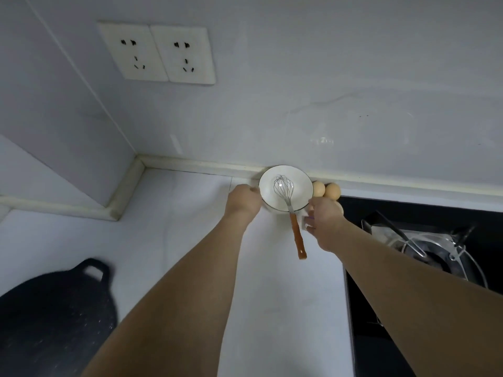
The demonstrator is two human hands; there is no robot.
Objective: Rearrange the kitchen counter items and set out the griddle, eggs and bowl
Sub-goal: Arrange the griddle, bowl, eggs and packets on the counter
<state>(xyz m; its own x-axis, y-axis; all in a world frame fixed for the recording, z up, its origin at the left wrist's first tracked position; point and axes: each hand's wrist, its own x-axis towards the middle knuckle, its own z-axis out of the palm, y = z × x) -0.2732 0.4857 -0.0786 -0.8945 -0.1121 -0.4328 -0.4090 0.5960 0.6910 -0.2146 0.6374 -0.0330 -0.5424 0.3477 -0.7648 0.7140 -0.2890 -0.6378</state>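
Note:
A white bowl (272,186) with a dark rim stands at the back of the white counter, against the wall. In it leans a wire whisk (295,232) with an orange-brown handle that sticks out toward me. My left hand (242,204) grips the bowl's left rim. My right hand (324,221) holds the bowl's right side, fingers curled at the rim. Two brown eggs (332,190) lie just right of the bowl by the wall. The black griddle (54,308) with a loop handle sits at the near left on the counter.
A black gas stove (424,257) with a metal pot stand adjoins the counter on the right. Two white wall sockets (158,54) are mounted above at the left. A raised ledge (128,186) bounds the counter's back left corner.

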